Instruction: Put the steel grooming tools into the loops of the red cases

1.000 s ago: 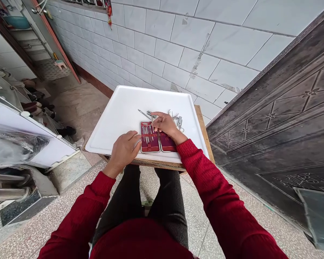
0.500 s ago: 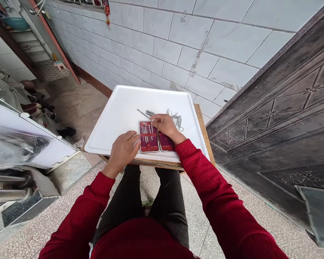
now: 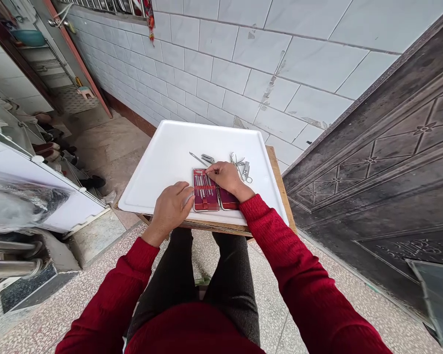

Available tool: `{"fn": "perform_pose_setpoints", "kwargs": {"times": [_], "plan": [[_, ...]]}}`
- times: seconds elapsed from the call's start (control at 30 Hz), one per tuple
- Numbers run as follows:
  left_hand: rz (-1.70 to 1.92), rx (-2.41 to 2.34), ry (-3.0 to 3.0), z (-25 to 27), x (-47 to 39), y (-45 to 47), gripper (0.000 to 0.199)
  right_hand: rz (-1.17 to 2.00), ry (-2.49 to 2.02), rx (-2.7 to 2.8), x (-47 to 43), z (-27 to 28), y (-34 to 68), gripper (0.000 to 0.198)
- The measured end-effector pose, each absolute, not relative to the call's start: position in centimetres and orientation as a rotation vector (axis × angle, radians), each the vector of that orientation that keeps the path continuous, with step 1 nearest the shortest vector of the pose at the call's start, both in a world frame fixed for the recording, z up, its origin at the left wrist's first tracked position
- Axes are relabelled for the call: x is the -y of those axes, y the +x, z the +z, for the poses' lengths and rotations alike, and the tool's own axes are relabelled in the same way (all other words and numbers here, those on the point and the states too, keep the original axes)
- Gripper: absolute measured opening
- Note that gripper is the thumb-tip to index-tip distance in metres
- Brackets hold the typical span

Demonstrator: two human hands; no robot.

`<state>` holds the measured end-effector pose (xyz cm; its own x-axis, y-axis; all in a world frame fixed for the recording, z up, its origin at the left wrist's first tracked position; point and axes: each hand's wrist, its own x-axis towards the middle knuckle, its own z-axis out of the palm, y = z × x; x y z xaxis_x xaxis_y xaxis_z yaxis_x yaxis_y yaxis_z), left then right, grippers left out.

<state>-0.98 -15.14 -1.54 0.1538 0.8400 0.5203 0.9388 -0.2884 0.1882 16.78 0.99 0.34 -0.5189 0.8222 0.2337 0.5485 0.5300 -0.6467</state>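
A red manicure case [image 3: 205,202] lies unfolded on a white tray [image 3: 143,177], with several slim metal tools [image 3: 201,184] under a red strap in its left half. My right hand [image 3: 224,177] reaches over the case's fold. Its thumb and forefinger pinch at the upper end of a slim metal manicure tool there, mostly hidden by the fingers. Curved beside the case's left edge, my left hand [image 3: 173,202] has thumb and fingers apart and seems to hold nothing; whether it touches the case I cannot tell.
Behind the case lie a thin metal rod tool [image 3: 197,158], nail clippers [image 3: 207,159], nippers [image 3: 235,160] and small scissors [image 3: 248,179] by another metal clipper [image 3: 245,168]. A wooden table [image 3: 280,182] carries the tray. A tiled wall [image 3: 221,73] rises behind; a dark door [image 3: 354,162] stands right.
The view has shifted slightly, so the tray appears a little lower and farther right. Both hands keep nearly the same places, the right still pinching at the case's upper part.
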Motion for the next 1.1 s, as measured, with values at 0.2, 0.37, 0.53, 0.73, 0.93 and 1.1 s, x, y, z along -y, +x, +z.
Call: {"fn": "perform_pose_setpoints", "kwargs": {"times": [0.2,0.37,0.53,0.73,0.93,1.1], "plan": [[-0.809,1.749,-2.264,-1.6,15.2,-0.9,0.026,0.426,-1.111,2.413,-0.3,0.8,17.0,0.025],[-0.816,1.758,-2.267,-1.8,15.3,-0.9,0.026,0.268,-1.054,2.501,0.0,1.0,17.0,0.027],[-0.829,1.74,-2.253,-1.9,15.4,-0.8,0.025,0.155,-1.166,2.47,-1.3,2.5,15.9,0.025],[-0.823,1.747,-2.229,-1.9,15.5,-0.8,0.024,0.065,-1.507,2.67,-3.9,4.1,12.2,0.023],[-0.833,1.751,-2.227,-2.0,15.5,-0.8,0.023,0.008,-1.661,2.769,-4.6,4.6,9.2,0.032],[-0.857,1.74,-2.223,-2.0,15.5,-0.8,0.023,0.105,-1.683,2.812,-5.4,5.2,8.6,0.039]]}}
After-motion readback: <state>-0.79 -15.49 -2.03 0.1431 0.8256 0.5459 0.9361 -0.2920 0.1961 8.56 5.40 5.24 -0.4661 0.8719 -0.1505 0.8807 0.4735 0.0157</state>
